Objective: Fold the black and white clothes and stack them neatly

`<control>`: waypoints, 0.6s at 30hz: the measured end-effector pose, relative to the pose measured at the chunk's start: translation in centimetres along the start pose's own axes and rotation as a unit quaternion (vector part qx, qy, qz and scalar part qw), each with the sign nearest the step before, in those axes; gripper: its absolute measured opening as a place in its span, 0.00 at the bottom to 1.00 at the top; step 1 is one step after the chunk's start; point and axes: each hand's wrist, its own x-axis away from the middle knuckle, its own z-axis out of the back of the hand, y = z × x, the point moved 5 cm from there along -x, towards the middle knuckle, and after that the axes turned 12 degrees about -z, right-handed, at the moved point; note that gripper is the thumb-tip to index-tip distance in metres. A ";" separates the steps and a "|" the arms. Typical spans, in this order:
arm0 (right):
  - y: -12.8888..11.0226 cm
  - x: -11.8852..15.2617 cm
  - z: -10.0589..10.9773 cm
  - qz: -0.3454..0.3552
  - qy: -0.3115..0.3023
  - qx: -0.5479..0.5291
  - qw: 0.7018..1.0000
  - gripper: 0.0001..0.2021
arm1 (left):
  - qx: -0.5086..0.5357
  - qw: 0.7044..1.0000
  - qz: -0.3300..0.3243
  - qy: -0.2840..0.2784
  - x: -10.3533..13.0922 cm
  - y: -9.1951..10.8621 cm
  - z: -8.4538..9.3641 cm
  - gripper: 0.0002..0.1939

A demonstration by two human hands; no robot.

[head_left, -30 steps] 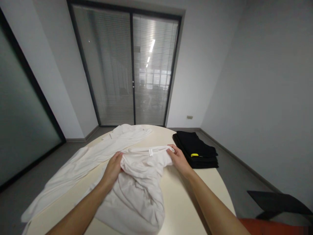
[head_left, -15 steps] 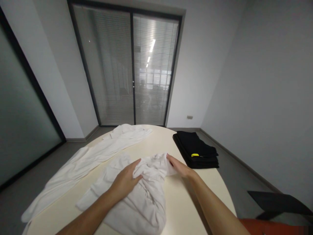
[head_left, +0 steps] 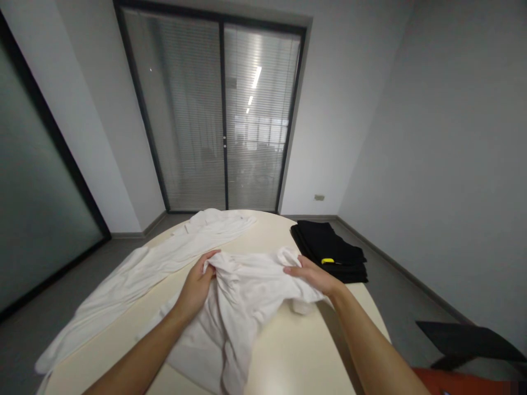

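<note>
A crumpled white garment is stretched between my two hands, its upper edge lifted and the rest draping down over the table toward me. My left hand is closed on its upper left corner. At the upper right, my right hand grips the same cloth, with a loose fold hanging just below the fingers. What kind of garment it is I cannot make out. Another white garment lies lengthwise along the table's left side, apart from my hands.
Folded black clothes with a yellow item on top are stacked at the right of the round cream table. A chair with a black armrest and red seat stands at the lower right. Glass panels with blinds are beyond.
My hands have moved apart, the left one leftward and the right one slightly rightward. The bunched white cloth has been spread and pulled wider between them.
</note>
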 end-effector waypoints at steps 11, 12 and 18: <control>0.6 -1.1 -1.1 0.022 -0.023 0.003 0.999 0.64 | -0.189 0.976 -0.091 -0.066 1.4 0.9 -0.9 0.29; 0.9 -1.1 -1.7 0.023 -0.044 0.022 0.999 0.66 | -0.217 0.963 -0.112 -0.114 2.1 1.4 -1.8 0.30; 1.9 -1.8 -4.2 0.060 -0.015 0.139 0.988 0.58 | -0.271 0.906 -0.143 -0.291 4.3 1.4 -4.5 0.23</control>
